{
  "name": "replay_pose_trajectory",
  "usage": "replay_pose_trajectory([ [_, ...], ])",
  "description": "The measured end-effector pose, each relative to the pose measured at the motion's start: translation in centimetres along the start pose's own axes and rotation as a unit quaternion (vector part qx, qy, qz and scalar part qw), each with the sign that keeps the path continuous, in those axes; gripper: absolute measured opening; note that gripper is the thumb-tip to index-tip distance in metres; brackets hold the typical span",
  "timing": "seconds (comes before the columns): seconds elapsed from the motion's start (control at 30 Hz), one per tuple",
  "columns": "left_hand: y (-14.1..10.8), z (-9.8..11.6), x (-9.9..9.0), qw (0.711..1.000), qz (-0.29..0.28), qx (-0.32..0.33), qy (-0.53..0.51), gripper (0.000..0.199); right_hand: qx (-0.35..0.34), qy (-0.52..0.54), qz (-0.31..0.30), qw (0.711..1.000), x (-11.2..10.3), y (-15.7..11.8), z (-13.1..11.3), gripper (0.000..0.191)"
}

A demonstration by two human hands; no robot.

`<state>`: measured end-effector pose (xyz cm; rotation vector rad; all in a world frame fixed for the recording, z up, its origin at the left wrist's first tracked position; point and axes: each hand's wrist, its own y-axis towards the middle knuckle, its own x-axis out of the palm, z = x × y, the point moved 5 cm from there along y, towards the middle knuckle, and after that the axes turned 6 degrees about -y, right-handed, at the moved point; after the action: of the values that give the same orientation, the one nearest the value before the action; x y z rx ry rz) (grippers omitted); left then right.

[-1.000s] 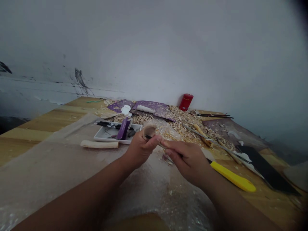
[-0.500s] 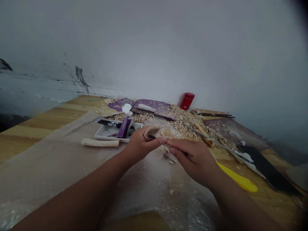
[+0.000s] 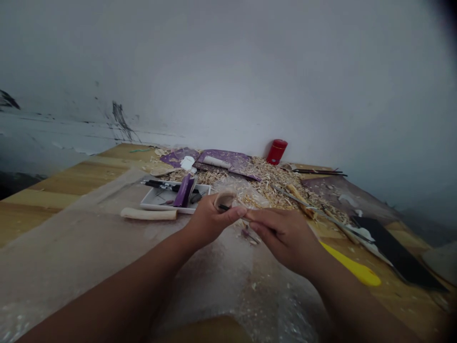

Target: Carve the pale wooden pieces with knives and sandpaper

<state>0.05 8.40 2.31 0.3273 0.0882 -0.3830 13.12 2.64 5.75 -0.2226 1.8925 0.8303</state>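
Note:
My left hand [image 3: 208,220] is closed round a pale wooden piece [image 3: 225,196] with a hollowed, spoon-like bowl. Its thumb presses near the bowl's rim. In my right hand [image 3: 285,233] is a thin dark rod-like tool [image 3: 223,207], whose tip reaches into the hollow; most of its length is covered by my fingers. The hands meet at the fingertips above the plastic-covered table. Left of them lies a pale curved wooden stick [image 3: 148,214], beside a white tray [image 3: 146,202] of pens and small tools with a purple object [image 3: 184,190] in it.
Wood shavings [image 3: 274,178] spread across the back of the table, round purple sheets [image 3: 228,156]. A red canister [image 3: 277,151] stands by the wall. To the right lie a yellow handle-shaped object [image 3: 352,264], a long thin metal strip [image 3: 328,216] and a black flat panel [image 3: 396,252].
Both hands keep almost the same place and grip. The hollow of the wooden piece shows slightly more, and the dark tool's tip has shifted a little within it.

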Motion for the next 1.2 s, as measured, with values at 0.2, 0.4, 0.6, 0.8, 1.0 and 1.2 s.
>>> replay_pose_trajectory([
  [0.2,-0.3,-0.9,0.7,0.992,0.004,-0.071,-0.105,0.030,0.008,0.027,0.043,0.999,0.7,0.0,0.0,0.026],
  [0.4,0.6,-1.3,-1.4,0.951,0.126,-0.069,-0.273,0.033,0.072,0.139,0.011,0.988,1.5,0.4,2.5,0.028],
  [0.6,1.4,-1.8,-3.0,0.930,0.181,-0.076,-0.310,0.033,-0.063,0.140,-0.268,0.951,4.7,-0.2,1.4,0.030],
  [0.8,1.2,-2.5,-2.2,0.944,0.174,-0.084,-0.268,0.032,-0.044,0.089,-0.292,0.951,6.9,-0.1,1.9,0.036],
  [1.0,1.2,-2.5,-2.2,0.950,0.176,-0.082,-0.244,0.027,-0.037,0.069,-0.281,0.956,5.9,0.1,2.7,0.035],
  [1.2,1.1,-2.8,-1.5,0.964,0.124,-0.117,-0.203,0.026,-0.050,0.038,-0.284,0.957,5.3,0.0,2.6,0.033],
])
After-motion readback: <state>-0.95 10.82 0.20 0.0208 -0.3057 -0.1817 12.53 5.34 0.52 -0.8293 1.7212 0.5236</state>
